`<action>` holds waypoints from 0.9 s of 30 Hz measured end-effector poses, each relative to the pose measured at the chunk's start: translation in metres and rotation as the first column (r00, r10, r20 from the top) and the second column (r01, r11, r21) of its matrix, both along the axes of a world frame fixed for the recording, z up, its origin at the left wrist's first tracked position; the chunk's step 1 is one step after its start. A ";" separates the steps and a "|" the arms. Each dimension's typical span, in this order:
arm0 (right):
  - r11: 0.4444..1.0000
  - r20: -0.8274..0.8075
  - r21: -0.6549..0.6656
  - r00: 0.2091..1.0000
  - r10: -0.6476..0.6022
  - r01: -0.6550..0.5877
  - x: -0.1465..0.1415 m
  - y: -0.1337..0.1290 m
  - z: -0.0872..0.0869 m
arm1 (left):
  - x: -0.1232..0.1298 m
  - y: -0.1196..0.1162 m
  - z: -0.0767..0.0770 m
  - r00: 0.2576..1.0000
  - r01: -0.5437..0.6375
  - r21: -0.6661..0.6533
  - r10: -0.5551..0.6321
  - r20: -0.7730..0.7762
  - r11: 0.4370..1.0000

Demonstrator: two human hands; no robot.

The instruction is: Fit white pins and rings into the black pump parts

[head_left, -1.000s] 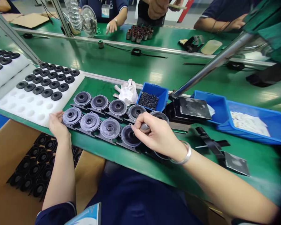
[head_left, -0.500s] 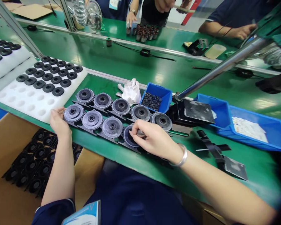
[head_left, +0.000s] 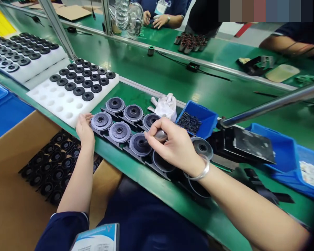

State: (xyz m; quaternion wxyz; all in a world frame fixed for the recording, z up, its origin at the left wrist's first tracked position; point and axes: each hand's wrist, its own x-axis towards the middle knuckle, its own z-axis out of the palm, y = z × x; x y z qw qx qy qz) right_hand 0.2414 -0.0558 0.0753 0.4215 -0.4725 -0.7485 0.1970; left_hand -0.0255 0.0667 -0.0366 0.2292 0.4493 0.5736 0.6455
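Observation:
Two rows of black housings with round grey discs lie on the green bench. My left hand (head_left: pixel 85 129) is at the left end of the front row, fingers extended against the edge of the end disc (head_left: pixel 101 121). My right hand (head_left: pixel 170 143) is closed around a tool with a rounded grey handle (head_left: pixel 161 135). Its working end is hidden, and the hand is over the third front disc (head_left: pixel 140 144). My right hand and forearm cover part of both rows.
A white foam tray (head_left: pixel 65 101) with black discs stands left. Behind the rows are a white glove (head_left: pixel 165 106) and a blue bin (head_left: pixel 208 122) of small black parts. A metal pole (head_left: pixel 272 104) slants at right. Below left, a cardboard box (head_left: pixel 7 164) holds black housings. Co-workers sit opposite.
My right hand has moved left along the front row, from the fourth disc to the third. My left hand stays at the row's end. The camera view has shifted left.

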 end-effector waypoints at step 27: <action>0.988 -0.043 -0.060 0.989 0.143 -0.145 -0.052 0.067 0.016 | -0.004 -0.004 -0.002 0.997 0.057 -0.034 -0.055 0.059 0.998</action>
